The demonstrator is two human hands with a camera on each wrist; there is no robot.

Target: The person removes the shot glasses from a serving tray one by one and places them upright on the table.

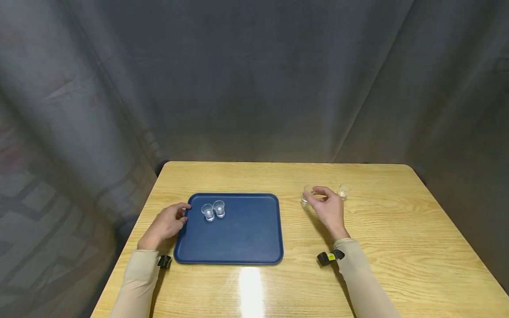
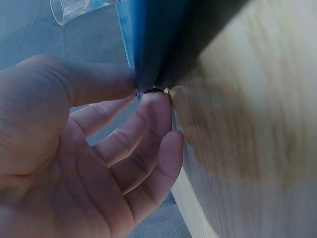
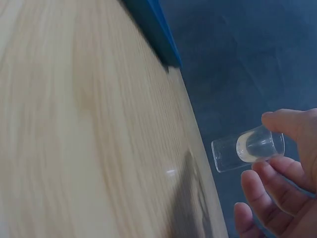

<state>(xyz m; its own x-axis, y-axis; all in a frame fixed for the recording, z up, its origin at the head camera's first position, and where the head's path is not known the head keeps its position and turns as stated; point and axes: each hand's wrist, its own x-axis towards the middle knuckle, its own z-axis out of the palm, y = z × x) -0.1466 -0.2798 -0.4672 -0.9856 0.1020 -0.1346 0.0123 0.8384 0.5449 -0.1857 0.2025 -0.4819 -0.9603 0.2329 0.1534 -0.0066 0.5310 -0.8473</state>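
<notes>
My left hand (image 1: 168,224) holds the left rim of a blue tray (image 1: 238,247), thumb on the upper side and fingertips at the underside in the left wrist view. Two clear shot glasses stand upright side by side on the tray's upper left: one glass (image 1: 208,213) slightly nearer, the other glass (image 1: 219,209) to its right. Right of the tray, my right hand (image 1: 328,210) pinches another clear shot glass (image 3: 247,148) near its rim between thumb and fingers. The held glass appears to be just above the table. Behind that hand stands one more shot glass (image 1: 343,191).
A light wooden table (image 1: 397,229) carries everything, and its far edge lies close to a grey curtain (image 1: 254,88). More curtain (image 1: 59,176) hangs along the left side. Bright light reflects off the table in front of the tray.
</notes>
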